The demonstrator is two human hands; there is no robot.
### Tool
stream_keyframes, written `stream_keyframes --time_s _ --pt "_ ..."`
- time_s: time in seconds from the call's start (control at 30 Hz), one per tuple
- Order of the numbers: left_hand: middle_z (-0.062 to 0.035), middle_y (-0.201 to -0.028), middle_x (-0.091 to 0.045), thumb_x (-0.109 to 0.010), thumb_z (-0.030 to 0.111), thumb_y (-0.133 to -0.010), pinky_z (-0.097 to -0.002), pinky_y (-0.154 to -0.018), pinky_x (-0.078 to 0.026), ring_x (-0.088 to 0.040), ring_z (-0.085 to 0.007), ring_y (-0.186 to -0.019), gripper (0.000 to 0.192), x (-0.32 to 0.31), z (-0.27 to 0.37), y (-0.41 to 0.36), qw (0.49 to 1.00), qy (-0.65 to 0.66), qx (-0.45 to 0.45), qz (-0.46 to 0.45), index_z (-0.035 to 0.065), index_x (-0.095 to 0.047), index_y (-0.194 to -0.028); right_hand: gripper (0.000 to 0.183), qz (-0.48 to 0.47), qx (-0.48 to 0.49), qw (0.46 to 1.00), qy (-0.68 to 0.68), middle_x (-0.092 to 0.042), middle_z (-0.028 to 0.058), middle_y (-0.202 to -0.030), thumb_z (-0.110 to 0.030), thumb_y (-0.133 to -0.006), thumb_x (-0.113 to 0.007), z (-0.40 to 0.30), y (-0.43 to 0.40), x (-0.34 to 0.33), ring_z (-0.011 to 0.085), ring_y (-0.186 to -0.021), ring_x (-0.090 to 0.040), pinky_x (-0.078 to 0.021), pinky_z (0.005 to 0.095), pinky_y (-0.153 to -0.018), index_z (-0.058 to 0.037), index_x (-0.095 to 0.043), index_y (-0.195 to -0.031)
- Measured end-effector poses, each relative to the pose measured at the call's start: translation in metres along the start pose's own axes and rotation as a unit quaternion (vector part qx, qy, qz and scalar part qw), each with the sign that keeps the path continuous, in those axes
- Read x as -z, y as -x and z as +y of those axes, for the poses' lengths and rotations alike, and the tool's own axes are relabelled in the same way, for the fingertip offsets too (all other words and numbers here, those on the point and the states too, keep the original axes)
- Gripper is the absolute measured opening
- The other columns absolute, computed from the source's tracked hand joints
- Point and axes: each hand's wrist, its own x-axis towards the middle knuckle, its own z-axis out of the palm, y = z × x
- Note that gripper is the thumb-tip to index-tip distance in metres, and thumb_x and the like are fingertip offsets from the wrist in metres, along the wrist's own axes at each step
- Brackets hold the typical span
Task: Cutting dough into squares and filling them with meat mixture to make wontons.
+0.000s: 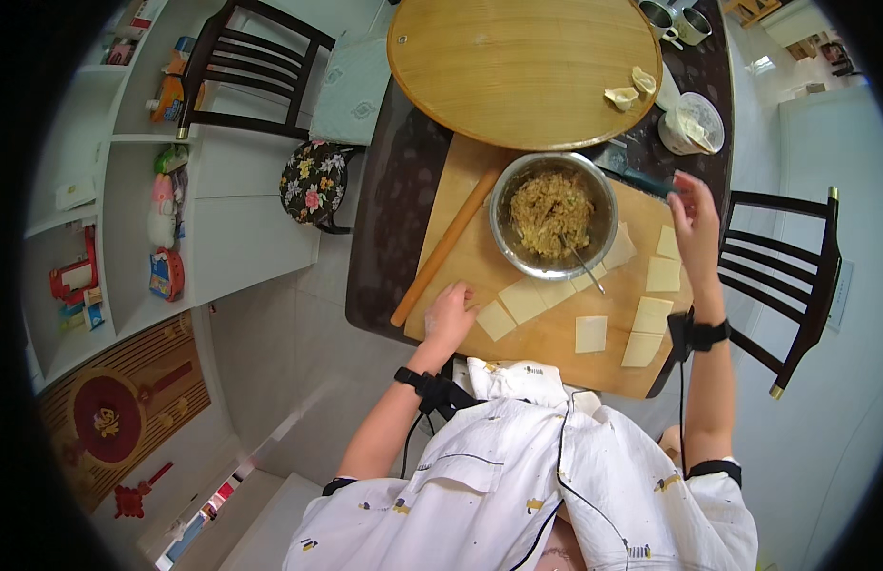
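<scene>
My left hand (450, 315) rests at the front left of the wooden board (441, 246), fingers loosely curled and holding nothing. It is beside a square dough wrapper (496, 320) and the near end of a wooden rolling pin (445, 246). Over the board's right edge, my right hand (696, 221) has its thumb and fingers apart. Its fingertips are at the handle end of a kitchen knife (645, 181); whether they touch is unclear. A steel bowl (500, 239) holds minced filling (548, 210) with a spoon (590, 271) in it. More square wrappers (662, 275) lie along the board's right side.
A round woven tray (513, 64) behind the bowl carries two folded dumplings (621, 97). At the back right stand a plastic tub of white powder (691, 125) and metal mugs (693, 27). Dark chairs (780, 268) and a floral stool (314, 182) flank the table.
</scene>
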Motion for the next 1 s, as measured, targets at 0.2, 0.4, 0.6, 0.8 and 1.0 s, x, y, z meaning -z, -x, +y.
stream_keyframes --time_s 0.2,0.4,0.6,0.8,1.0 --pt "-0.0078 -0.086 -0.063 -0.075 0.017 -0.07 -0.0357 -0.069 -0.049 -0.063 -0.0243 -0.081 0.029 -0.008 0.02 0.008 0.996 -0.055 -0.039 -0.056 0.0053 -0.06 -0.092 0.029 -0.057 -0.053 0.997 -0.01 -0.06 0.0077 -0.098 0.002 -0.085 -0.057 -0.018 0.101 -0.014 0.0139 -0.074 -0.058 -0.0461 0.0255 -0.062 -0.0038 -0.055 -0.113" --pt "-0.0056 -0.084 -0.063 -0.073 0.016 -0.069 -0.0374 -0.065 -0.048 -0.063 -0.025 -0.081 0.024 -0.027 0.011 0.014 0.997 -0.05 0.006 -0.05 0.0071 -0.061 -0.087 0.03 -0.12 -0.073 0.99 -0.026 -0.058 0.0083 -0.099 0.003 -0.084 -0.057 -0.032 0.144 -0.032 0.0173 -0.074 -0.058 -0.0474 0.0281 -0.062 -0.0047 -0.054 -0.112" --pt "-0.0066 -0.076 -0.06 -0.071 0.012 -0.071 -0.0368 -0.068 -0.047 -0.06 -0.0265 -0.08 0.011 -0.027 0.008 0.023 0.994 -0.011 -0.084 0.061 0.0084 -0.062 -0.078 0.033 -0.138 -0.067 0.988 -0.026 -0.057 0.0085 -0.101 0.003 -0.084 -0.057 -0.042 0.15 -0.036 0.0173 -0.075 -0.059 -0.0478 0.0285 -0.063 -0.0048 -0.053 -0.115" --pt "-0.0081 -0.074 -0.059 -0.068 0.006 -0.069 -0.0379 -0.066 -0.045 -0.057 -0.0289 -0.076 0.011 -0.014 -0.004 0.026 0.95 0.005 -0.305 0.066 0.0069 -0.059 -0.075 0.043 -0.147 -0.061 0.987 -0.033 -0.057 0.0098 -0.103 0.003 -0.081 -0.058 -0.048 0.139 -0.044 0.0181 -0.077 -0.06 -0.0487 0.0303 -0.067 -0.006 -0.049 -0.123" --pt "-0.0099 -0.074 -0.06 -0.069 0.005 -0.069 -0.0384 -0.064 -0.045 -0.057 -0.0294 -0.072 0.015 -0.017 -0.008 0.03 0.939 -0.023 -0.335 0.077 0.005 -0.058 -0.078 0.048 -0.168 -0.046 0.984 -0.022 -0.057 0.0117 -0.106 0.001 -0.08 -0.06 -0.051 0.133 -0.053 0.0198 -0.08 -0.061 -0.049 0.0331 -0.075 -0.0062 -0.046 -0.126"
